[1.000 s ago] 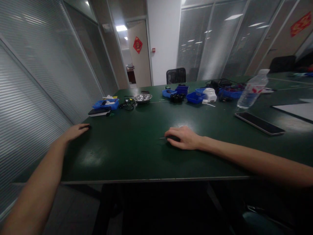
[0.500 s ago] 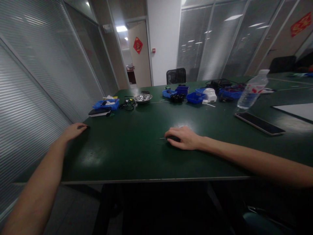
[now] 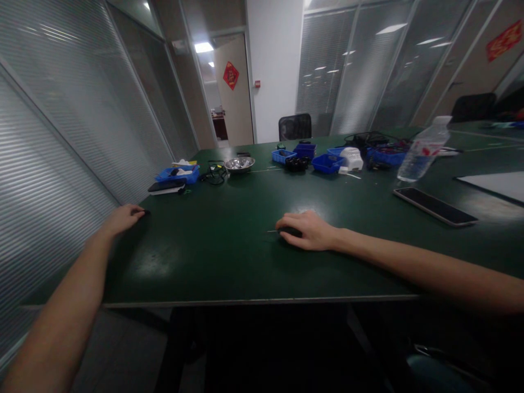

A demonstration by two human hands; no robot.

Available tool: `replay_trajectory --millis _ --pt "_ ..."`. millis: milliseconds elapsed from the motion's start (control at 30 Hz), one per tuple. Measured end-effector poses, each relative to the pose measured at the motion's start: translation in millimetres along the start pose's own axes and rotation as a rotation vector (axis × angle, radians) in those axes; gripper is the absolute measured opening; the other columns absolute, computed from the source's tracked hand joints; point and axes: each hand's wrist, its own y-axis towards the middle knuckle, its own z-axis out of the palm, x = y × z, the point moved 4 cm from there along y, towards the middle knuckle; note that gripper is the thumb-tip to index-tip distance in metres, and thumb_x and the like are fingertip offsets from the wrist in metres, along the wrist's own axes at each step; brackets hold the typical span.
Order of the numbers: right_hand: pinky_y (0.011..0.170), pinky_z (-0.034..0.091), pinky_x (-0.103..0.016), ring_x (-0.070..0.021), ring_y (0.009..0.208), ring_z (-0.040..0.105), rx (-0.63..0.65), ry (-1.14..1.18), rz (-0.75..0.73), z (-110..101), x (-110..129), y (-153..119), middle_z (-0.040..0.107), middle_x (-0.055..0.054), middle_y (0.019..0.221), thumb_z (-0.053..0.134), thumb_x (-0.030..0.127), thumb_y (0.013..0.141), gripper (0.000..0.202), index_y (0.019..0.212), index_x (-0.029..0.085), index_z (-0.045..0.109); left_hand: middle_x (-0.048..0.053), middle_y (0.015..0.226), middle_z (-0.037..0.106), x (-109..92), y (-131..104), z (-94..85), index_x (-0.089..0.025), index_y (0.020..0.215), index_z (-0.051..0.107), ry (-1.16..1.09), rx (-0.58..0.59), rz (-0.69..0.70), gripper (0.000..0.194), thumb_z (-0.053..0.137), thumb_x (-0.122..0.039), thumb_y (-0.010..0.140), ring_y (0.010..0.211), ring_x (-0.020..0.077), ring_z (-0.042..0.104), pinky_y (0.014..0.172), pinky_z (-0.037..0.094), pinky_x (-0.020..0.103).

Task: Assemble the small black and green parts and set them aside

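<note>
My right hand [image 3: 307,230] rests on the green table [image 3: 213,245], its fingers closed round the dark handle of what looks like a screwdriver [image 3: 291,232]. A thin metal shaft sticks out of the handle to the left, low over the tabletop. By the table's left edge, my left hand [image 3: 125,218] is closed on a small black object [image 3: 146,212]. Only its dark end shows past the fingertips, so its kind is unclear.
Beyond my left hand are a dark notebook [image 3: 167,188], a blue tray [image 3: 178,174], black cables [image 3: 215,174] and a metal bowl [image 3: 239,165]. Blue bins [image 3: 327,164] stand farther back. On the right are a water bottle [image 3: 423,150], a phone [image 3: 434,206] and a white sheet [image 3: 499,184].
My left hand's fingers have shifted very slightly round the small black object. My right hand holds its place with the screwdriver.
</note>
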Motion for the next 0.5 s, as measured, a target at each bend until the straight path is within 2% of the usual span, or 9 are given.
replay_trajectory --millis 233,500 --pt "0.067 0.042 -0.029 -0.0149 0.074 0.063 0.005 0.004 -0.001 -1 0 0 0.075 -0.007 0.107 0.053 0.039 0.11 0.028 0.125 0.019 0.065 0.002 0.102 0.08 -3 -9 -7.3 -0.012 0.126 0.074 -0.007 -0.03 -0.069 0.045 0.06 -0.044 0.098 0.095 0.023 0.072 0.088 0.053 0.029" --pt "0.067 0.042 -0.029 -0.0146 0.074 0.063 0.011 0.016 0.007 -2 1 0 0.074 -0.007 0.106 0.053 0.038 0.11 0.028 0.125 0.018 0.066 0.003 0.108 0.081 -2 -12 -12.7 -0.013 0.126 0.078 0.049 -0.072 -0.03 0.046 0.061 -0.047 0.1 0.099 0.0236 0.071 0.086 0.051 0.029"
